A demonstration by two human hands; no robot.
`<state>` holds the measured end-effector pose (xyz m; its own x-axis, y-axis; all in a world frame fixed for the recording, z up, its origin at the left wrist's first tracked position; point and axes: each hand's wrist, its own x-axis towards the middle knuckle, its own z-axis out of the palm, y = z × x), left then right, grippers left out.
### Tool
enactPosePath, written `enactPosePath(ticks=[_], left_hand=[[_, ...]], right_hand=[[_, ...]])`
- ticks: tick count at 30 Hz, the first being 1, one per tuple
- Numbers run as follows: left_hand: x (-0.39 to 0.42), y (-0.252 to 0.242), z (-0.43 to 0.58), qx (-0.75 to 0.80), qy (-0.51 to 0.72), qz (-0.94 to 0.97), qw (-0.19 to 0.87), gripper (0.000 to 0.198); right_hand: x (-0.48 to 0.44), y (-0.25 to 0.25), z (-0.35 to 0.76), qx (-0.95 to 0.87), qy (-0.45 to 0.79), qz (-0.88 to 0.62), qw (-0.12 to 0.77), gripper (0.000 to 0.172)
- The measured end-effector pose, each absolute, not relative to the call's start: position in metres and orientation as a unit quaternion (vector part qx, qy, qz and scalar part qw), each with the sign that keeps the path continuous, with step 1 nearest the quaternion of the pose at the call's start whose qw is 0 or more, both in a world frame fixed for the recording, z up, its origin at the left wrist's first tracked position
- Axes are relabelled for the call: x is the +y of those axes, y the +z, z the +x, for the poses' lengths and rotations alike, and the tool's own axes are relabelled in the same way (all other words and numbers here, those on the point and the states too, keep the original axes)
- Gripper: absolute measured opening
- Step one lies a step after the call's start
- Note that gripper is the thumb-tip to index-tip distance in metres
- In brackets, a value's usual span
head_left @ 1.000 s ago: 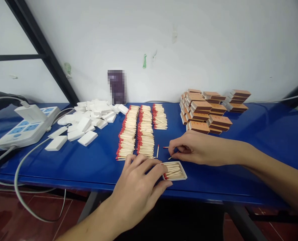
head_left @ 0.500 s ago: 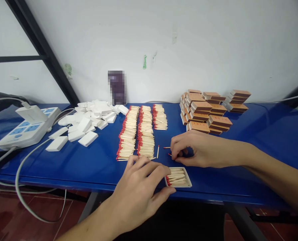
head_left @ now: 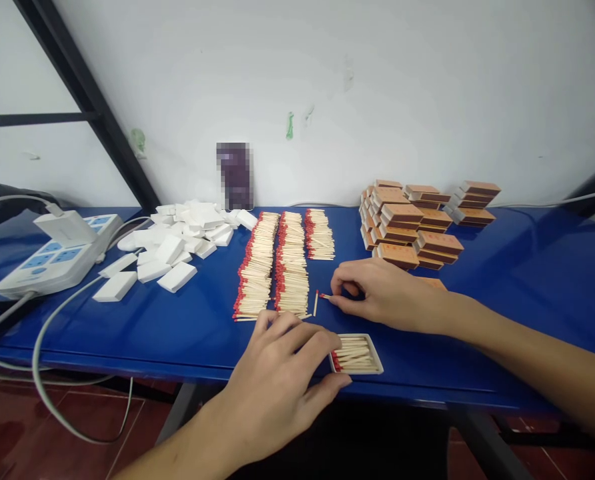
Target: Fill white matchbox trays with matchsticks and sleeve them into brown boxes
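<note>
A small white matchbox tray holding a layer of red-tipped matches lies at the table's front edge. My left hand steadies its left end, forefinger on the rim and thumb by the front side. Behind the tray, my right hand is closed in a pinch; a match pokes out leftward from its fingertips. Just left of that pinch, a loose match lies on the table. Two long rows of matches and a shorter row run towards the wall.
White empty-looking trays are heaped at the left. Orange matchboxes stand stacked at the back right. A power strip with a plugged charger and cables sits far left. A blurred phone-like object leans on the wall above the blue table.
My right hand has shifted slightly left, towards the loose match. Two match heads showed by its fingers before; now one shows at the fingertips. My left hand and the tray stay put.
</note>
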<state>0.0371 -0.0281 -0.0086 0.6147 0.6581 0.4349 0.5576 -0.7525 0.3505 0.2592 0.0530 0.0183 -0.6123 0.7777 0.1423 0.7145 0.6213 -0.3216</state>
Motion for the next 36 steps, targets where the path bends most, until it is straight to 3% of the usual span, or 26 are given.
enactPosePath(ticks=[4,9,15,22,27,36], left_hand=[[-0.029,-0.009,0.037,0.34,0.278,0.894,0.087,0.018],[-0.029,-0.009,0.037,0.338,0.279,0.895,0.088,0.016],[-0.028,-0.009,0.036,0.339,0.278,0.895,0.086,0.015],[-0.03,-0.008,0.037,0.339,0.28,0.894,0.082,0.016],[-0.03,-0.009,0.038,0.342,0.282,0.892,0.084,0.016],[-0.028,-0.009,0.039,0.357,0.3,0.88,0.089,0.019]], right_hand=[[0.049,0.013,0.247,-0.871,0.097,-0.453,0.163,0.024],[0.048,0.01,0.248,-0.906,0.111,-0.36,0.194,0.011],[0.046,0.012,0.254,-0.935,0.122,-0.29,0.163,0.026],[0.047,0.024,0.257,-0.924,0.115,-0.323,0.172,0.016],[0.045,0.026,0.257,-0.898,0.067,-0.405,0.159,0.025],[0.051,0.028,0.258,-0.883,0.148,-0.431,0.114,0.018]])
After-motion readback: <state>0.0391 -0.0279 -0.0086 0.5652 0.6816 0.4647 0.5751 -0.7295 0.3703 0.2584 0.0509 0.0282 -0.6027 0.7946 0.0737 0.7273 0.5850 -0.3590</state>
